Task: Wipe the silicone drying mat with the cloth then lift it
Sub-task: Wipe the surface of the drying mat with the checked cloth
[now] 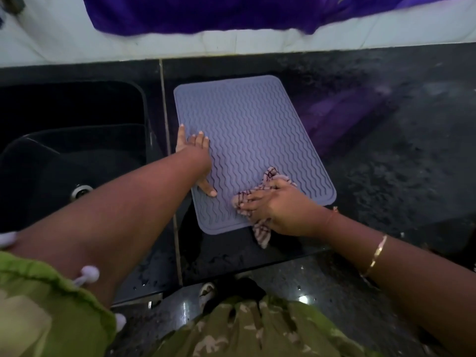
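So here's my setup: black speckled stone table (386, 150) with wet-looking patches, and a black sink (77, 150) sunk in on the left, its metal drain (81, 190) showing at the bottom. There's a white tiled wall (64, 34) behind it, and a big purple fabric (206, 14) hangs down over the top of that. You can see a purple reflection of it on the table, just right of the mat. The light is pretty dim.

The silicone drying mat (252, 130) is the greyish-lilac one with wavy ridges and rounded corners. It's lying flat on the table right beside the sink, turned a bit crooked to the edge.

My left hand (197, 161) is flat on the mat's left side, with the fingers spread and straight and not gripping anything. One finger runs along the mat's left edge and my thumb points back toward me. That arm reaches in from the lower left, with my green sleeve (51, 305) at the bottom corner.

My right hand (278, 204) is on the near right part of the mat, palm down on the cloth (262, 233), a pale rag with dark red checks. My fingers are stretched across it and pressing it onto the mat rather than clutching it. The cloth is bunched under my palm. One end pokes out past my hand and the other trails off the mat's near edge onto the table. There's a gold bangle (376, 256) on that forearm.
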A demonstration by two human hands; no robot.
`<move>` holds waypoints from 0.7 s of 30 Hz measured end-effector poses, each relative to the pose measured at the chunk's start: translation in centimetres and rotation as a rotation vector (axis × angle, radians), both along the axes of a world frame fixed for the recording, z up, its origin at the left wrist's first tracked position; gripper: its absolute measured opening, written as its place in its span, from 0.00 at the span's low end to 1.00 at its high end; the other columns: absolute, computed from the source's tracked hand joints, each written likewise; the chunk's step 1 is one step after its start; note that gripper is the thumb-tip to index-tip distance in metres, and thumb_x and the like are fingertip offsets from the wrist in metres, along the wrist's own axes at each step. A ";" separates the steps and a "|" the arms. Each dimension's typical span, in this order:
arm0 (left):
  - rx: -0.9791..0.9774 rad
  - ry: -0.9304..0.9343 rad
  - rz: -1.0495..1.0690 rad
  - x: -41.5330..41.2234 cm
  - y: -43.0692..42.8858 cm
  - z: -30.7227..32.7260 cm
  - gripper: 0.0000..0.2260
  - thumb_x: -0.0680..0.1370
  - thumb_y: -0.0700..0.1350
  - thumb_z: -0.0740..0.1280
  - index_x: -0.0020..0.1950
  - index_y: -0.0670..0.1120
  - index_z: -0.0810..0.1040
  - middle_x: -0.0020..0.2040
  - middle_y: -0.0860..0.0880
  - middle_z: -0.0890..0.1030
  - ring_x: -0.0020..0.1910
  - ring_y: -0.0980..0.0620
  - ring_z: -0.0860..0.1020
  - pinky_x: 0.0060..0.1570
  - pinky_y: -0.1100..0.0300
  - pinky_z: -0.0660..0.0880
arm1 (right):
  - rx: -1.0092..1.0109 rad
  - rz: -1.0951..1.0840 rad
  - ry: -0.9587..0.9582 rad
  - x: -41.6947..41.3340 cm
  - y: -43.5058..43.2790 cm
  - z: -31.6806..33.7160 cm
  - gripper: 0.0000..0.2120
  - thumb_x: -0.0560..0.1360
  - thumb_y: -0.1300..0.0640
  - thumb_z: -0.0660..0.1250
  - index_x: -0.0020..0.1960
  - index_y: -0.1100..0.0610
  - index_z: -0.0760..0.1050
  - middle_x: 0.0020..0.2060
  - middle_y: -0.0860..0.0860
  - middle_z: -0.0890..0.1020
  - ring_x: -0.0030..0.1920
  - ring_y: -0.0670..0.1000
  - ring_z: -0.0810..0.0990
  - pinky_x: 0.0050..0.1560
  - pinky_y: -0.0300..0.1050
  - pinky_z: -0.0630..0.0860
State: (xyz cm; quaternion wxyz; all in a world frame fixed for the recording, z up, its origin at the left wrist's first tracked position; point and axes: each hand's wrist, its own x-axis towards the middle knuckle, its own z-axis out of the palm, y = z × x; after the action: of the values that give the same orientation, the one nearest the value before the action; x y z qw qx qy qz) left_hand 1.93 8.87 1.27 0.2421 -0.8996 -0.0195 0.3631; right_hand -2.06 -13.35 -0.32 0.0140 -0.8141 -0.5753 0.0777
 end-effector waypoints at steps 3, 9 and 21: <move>-0.002 -0.015 -0.002 -0.1 0.1 0.0 0.64 0.61 0.78 0.62 0.75 0.38 0.32 0.77 0.40 0.36 0.76 0.44 0.38 0.66 0.35 0.30 | -0.101 -0.153 -0.023 2.0 -0.9 0.6 0.11 0.66 0.56 0.69 0.47 0.48 0.83 0.54 0.45 0.83 0.56 0.50 0.80 0.53 0.49 0.65; -0.028 -0.085 -0.031 -0.5 0.8 -0.4 0.63 0.61 0.79 0.60 0.76 0.39 0.33 0.77 0.42 0.36 0.77 0.46 0.39 0.67 0.35 0.29 | 0.457 -0.787 0.428 5.3 2.4 3.8 0.04 0.71 0.57 0.70 0.44 0.58 0.81 0.34 0.54 0.81 0.36 0.50 0.78 0.40 0.45 0.73; -0.058 -0.069 -0.026 0.2 1.2 -0.7 0.66 0.58 0.79 0.61 0.75 0.41 0.30 0.76 0.43 0.33 0.76 0.45 0.37 0.70 0.39 0.34 | 0.916 -1.258 0.483 8.8 5.5 2.4 0.25 0.73 0.67 0.62 0.70 0.59 0.65 0.64 0.57 0.69 0.63 0.54 0.71 0.65 0.49 0.69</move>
State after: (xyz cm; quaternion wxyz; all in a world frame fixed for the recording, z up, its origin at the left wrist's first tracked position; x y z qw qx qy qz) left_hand 2.09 10.05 0.56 0.2199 -0.9183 -0.0057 0.3292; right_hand 6.73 -7.86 2.11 0.5105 -0.8591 0.0336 -0.0143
